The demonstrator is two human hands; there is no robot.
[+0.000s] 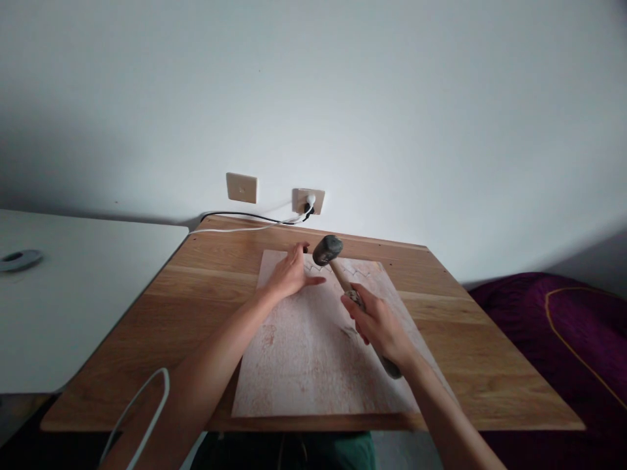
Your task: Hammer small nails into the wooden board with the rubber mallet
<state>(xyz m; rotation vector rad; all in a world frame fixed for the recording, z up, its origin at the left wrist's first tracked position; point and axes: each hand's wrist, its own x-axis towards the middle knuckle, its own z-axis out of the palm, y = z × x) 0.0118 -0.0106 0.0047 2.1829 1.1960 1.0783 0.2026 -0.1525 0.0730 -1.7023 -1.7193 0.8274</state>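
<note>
Seemingly at a hammering step over the board (298, 352), the right hand (376, 320) grips the mallet (327, 250); aim must spare the left hand (290, 272), whose grip I cannot tell.

Single head-worn view, forward and down over the nearby table (186, 313)

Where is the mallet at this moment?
In the head view, the mallet is just right of centre, held in the right hand over the board, its dark head right of the left hand.
</note>
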